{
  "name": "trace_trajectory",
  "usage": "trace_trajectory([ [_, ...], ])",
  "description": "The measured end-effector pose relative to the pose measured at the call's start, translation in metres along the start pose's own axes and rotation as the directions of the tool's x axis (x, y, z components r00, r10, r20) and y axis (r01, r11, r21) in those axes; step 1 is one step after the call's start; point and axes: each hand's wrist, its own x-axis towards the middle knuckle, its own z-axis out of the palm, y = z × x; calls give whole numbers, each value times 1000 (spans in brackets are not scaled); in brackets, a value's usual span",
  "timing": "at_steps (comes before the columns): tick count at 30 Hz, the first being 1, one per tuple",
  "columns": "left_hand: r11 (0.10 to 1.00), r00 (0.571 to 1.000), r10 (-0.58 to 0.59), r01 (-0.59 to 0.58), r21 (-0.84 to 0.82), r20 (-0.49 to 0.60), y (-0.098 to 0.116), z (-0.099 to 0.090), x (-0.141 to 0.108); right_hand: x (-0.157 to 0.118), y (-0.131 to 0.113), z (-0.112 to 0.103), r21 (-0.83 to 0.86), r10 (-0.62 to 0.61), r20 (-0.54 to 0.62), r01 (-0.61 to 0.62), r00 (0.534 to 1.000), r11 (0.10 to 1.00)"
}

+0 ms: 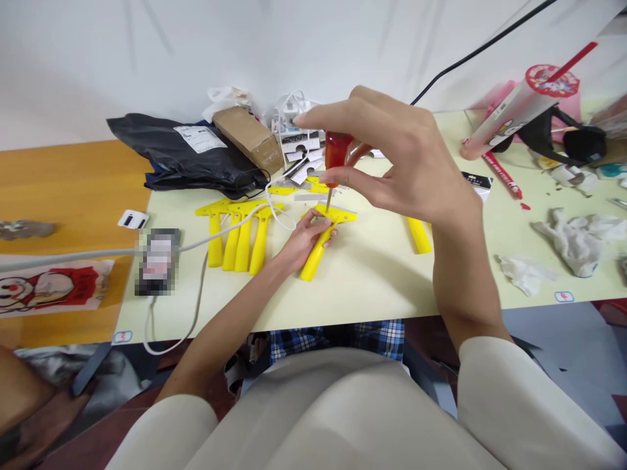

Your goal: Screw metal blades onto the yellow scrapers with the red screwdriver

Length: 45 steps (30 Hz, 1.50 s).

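My left hand (309, 236) is closed round a yellow scraper (316, 258) near its head, pressing it to the table with the handle slanting towards me. Above it, my right hand (392, 150) grips the red handle of a screwdriver (337, 158) between thumb and fingers. The screwdriver stands nearly upright, its shaft reaching down to the scraper's head; whether the tip sits in a screw is too small to tell. Left of my left hand lie several more yellow scrapers (242, 241) in a row. Another yellow handle (419, 235) is partly hidden behind my right forearm.
Loose yellow heads and blades (294, 188) lie beyond my hands. A black plastic parcel (191, 156) and cardboard box (249, 140) stand at the back left. A white cable (220, 233) crosses to a phone (157, 261). Right are a tall cup (524, 108) and crumpled tissues (571, 241).
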Motion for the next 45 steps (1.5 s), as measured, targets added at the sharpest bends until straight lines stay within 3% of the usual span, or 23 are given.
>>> trace_trajectory([
  [4, 1000, 1000, -5, 5, 2, -21, 0, 0, 1, 2, -6, -3, -40, -57, 56, 60, 997, 997],
  [7, 1000, 1000, -4, 4, -7, -26, -1, -1, 2, 2, -11, -7, -28, -30, 106, 33, 994, 999],
  [16, 1000, 1000, 5, -5, 7, -1, 0, -1, 1, 0, -7, -6, -83, 34, 62, -29, 997, 996],
  [22, 1000, 1000, 13, -12, 23, -19, -1, -2, 1, 0, -12, -10, 23, -58, 92, 56, 994, 998],
  [29, 999, 1000, 24, -24, 42, -1, -2, -3, 1, 0, -14, -8, 31, 49, 133, -54, 990, 998],
  [34, 998, 1000, 23, -23, 51, 9, -1, 0, -1, 3, -6, -3, 52, -42, 44, 39, 998, 998],
  [39, 999, 999, 23, -24, 46, 32, -1, 0, -2, 2, -3, -3, 11, 23, 20, -24, 1000, 1000],
  [45, 998, 999, 16, -18, 64, 36, 0, 0, -2, 0, -7, -5, -116, 19, 14, -18, 1000, 993],
])
